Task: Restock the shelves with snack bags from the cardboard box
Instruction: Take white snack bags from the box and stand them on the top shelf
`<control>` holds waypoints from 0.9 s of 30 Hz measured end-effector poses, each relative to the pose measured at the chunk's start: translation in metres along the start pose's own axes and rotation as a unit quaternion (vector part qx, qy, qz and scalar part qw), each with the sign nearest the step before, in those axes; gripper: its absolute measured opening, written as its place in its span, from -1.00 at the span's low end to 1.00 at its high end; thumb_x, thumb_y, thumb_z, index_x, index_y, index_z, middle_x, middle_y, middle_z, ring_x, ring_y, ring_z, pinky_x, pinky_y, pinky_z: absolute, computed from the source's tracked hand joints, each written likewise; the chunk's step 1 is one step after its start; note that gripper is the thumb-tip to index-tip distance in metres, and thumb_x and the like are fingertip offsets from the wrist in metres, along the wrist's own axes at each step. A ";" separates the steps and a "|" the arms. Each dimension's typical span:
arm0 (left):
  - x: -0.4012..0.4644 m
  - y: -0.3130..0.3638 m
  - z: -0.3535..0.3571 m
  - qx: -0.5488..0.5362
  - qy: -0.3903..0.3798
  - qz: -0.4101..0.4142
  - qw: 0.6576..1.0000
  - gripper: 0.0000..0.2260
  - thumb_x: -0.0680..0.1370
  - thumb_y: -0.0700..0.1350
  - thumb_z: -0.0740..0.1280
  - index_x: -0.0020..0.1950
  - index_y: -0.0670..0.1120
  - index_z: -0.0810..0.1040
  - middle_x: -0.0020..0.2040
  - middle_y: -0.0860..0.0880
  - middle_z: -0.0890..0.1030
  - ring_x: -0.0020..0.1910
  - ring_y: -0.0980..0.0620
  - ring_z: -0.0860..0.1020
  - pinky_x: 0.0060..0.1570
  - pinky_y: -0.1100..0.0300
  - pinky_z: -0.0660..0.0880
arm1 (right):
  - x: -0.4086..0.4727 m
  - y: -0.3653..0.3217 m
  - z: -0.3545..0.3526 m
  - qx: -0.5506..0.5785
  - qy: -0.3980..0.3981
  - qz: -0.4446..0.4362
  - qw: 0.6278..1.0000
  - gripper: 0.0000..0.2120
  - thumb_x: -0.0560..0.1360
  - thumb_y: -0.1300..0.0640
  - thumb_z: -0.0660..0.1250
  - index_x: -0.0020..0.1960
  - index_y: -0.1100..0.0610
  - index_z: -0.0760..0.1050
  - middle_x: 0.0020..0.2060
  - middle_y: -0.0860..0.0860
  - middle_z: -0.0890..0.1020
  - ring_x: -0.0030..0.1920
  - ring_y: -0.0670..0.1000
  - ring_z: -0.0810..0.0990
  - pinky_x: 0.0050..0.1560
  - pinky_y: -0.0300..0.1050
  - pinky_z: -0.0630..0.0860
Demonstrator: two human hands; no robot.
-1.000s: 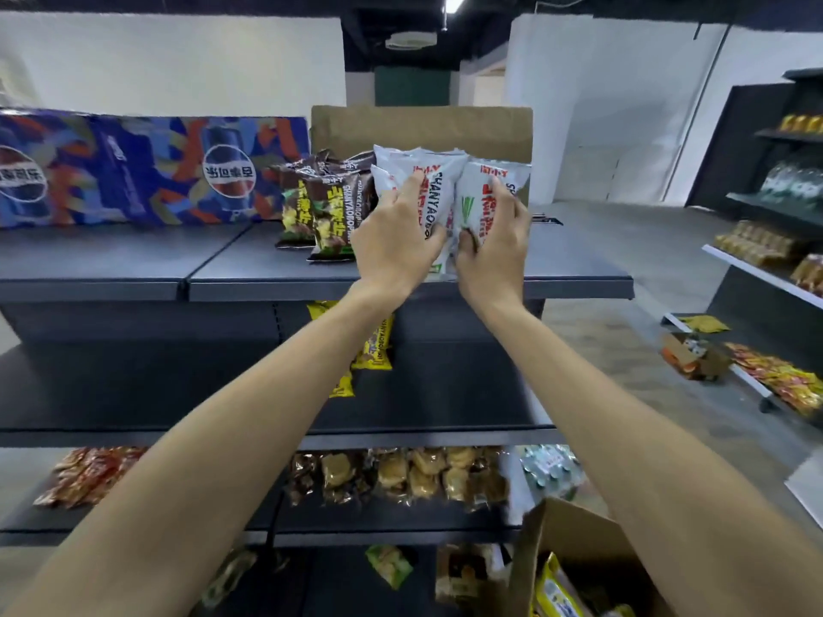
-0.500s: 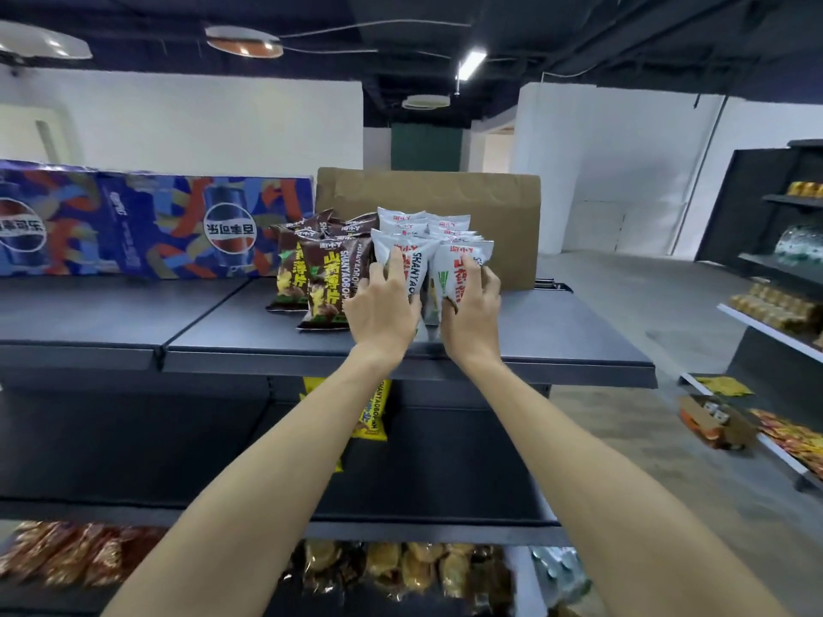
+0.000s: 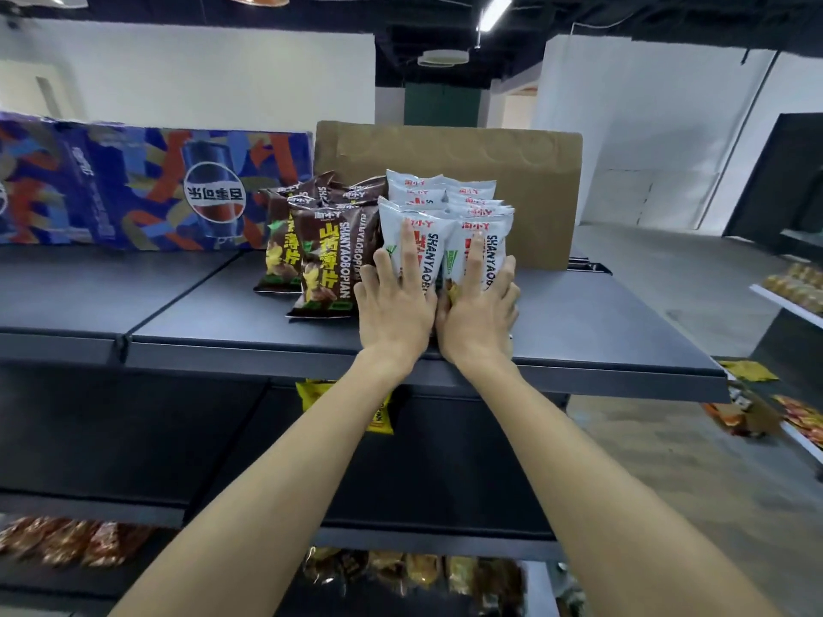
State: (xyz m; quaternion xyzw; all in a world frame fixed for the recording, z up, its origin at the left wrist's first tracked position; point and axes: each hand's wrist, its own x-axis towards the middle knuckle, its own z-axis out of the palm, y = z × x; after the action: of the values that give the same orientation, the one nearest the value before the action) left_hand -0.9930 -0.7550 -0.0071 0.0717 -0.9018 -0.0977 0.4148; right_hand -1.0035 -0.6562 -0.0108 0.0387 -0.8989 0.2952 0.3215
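Two rows of white snack bags (image 3: 438, 216) stand upright on the dark top shelf (image 3: 601, 331), in front of a flat brown cardboard sheet (image 3: 525, 184). My left hand (image 3: 394, 300) lies with straight fingers against the front white bag on the left. My right hand (image 3: 478, 300) presses flat against the front white bag on the right (image 3: 483, 233). Brown snack bags (image 3: 327, 256) stand in rows just left of the white ones, touching them. The cardboard supply box is out of view.
A blue printed drinks carton (image 3: 147, 189) lies at the back left of the top shelf. A yellow bag (image 3: 378, 416) hangs on the shelf below. Lower shelves hold red bags (image 3: 67, 541) and brownish packets (image 3: 401, 572). Another shelf unit (image 3: 797, 296) stands at the right across the aisle.
My hands set the two white bags down at the front of the white rows and now press flat on them. The camera has tilted up, so the box on the floor has left view.
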 end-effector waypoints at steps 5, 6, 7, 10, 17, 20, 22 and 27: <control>0.000 0.005 -0.019 0.004 -0.020 0.005 1.000 -0.31 0.60 0.09 0.18 0.60 -0.05 -0.12 0.32 -0.25 0.31 0.14 -0.25 0.39 0.10 -0.07 0.39 | -0.001 -0.010 -0.016 -0.015 -0.013 0.013 1.000 -0.33 0.60 -0.09 0.15 0.55 -0.13 -0.17 0.52 0.22 -0.06 0.42 0.29 0.11 0.35 0.28 0.19; 0.000 0.005 -0.025 0.003 -0.026 0.002 1.000 -0.31 0.61 0.10 0.16 0.60 -0.04 -0.15 0.36 -0.25 0.28 0.18 -0.26 0.38 0.14 -0.08 0.38 | -0.003 -0.013 -0.021 -0.017 -0.016 0.012 1.000 -0.33 0.60 -0.10 0.15 0.55 -0.11 -0.16 0.52 0.21 -0.06 0.42 0.28 0.12 0.35 0.28 0.19; -0.002 0.006 -0.031 0.001 -0.029 -0.003 1.000 -0.31 0.61 0.11 0.14 0.60 -0.02 -0.17 0.39 -0.24 0.25 0.21 -0.26 0.37 0.17 -0.08 0.37 | -0.007 -0.017 -0.027 -0.023 -0.017 0.007 1.000 -0.34 0.60 -0.12 0.15 0.56 -0.09 -0.14 0.52 0.20 -0.06 0.42 0.28 0.12 0.35 0.28 0.19; -0.019 0.003 -0.045 0.002 -0.029 0.001 1.000 -0.30 0.58 0.14 0.17 0.60 0.01 -0.14 0.41 -0.23 0.22 0.23 -0.27 0.36 0.20 -0.10 0.35 | -0.025 -0.019 -0.045 -0.056 -0.022 -0.012 0.998 -0.34 0.58 -0.15 0.17 0.57 -0.02 -0.04 0.53 0.18 -0.01 0.45 0.26 0.13 0.35 0.26 0.19; -0.069 0.011 -0.079 -0.018 -0.050 0.077 0.996 -0.37 0.46 0.02 0.32 0.49 -0.08 0.22 0.38 -0.21 0.29 0.29 -0.24 0.33 0.26 -0.09 0.36 | -0.068 -0.003 -0.077 -0.096 -0.055 -0.003 0.994 -0.47 0.57 -0.03 0.22 0.48 0.02 0.17 0.51 0.17 0.13 0.44 0.23 0.21 0.36 0.23 0.21; -0.094 0.026 -0.082 -0.054 -0.075 0.118 0.989 -0.47 0.45 -0.06 0.31 0.41 -0.10 0.33 0.28 -0.19 0.44 0.26 -0.21 0.40 0.28 -0.06 0.38 | -0.088 0.010 -0.090 -0.110 -0.069 0.001 0.992 -0.46 0.56 0.05 0.22 0.50 0.00 0.14 0.53 0.16 0.11 0.47 0.21 0.17 0.39 0.22 0.19; -0.110 0.035 -0.081 -0.074 -0.103 0.135 0.983 -0.51 0.47 -0.07 0.28 0.40 -0.11 0.35 0.25 -0.15 0.49 0.26 -0.16 0.43 0.20 -0.02 0.44 | -0.100 0.025 -0.100 -0.131 -0.078 -0.002 0.988 -0.45 0.55 0.08 0.24 0.49 0.01 0.15 0.53 0.16 0.11 0.47 0.21 0.18 0.38 0.20 0.22; -0.153 0.058 -0.073 -0.074 -0.178 0.184 0.964 -0.55 0.52 -0.03 0.26 0.39 -0.08 0.33 0.18 -0.08 0.53 0.13 -0.08 0.51 0.04 0.06 0.50 | -0.138 0.077 -0.120 -0.159 -0.097 -0.002 0.982 -0.44 0.54 0.08 0.28 0.50 0.08 0.20 0.50 0.13 0.18 0.41 0.18 0.28 0.34 0.11 0.31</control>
State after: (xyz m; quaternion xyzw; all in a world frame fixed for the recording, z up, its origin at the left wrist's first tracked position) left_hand -0.8413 -0.6754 -0.0590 -0.1451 -0.9490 -0.0971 0.2627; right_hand -0.8478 -0.5428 -0.0578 0.0177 -0.9612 0.1428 0.2352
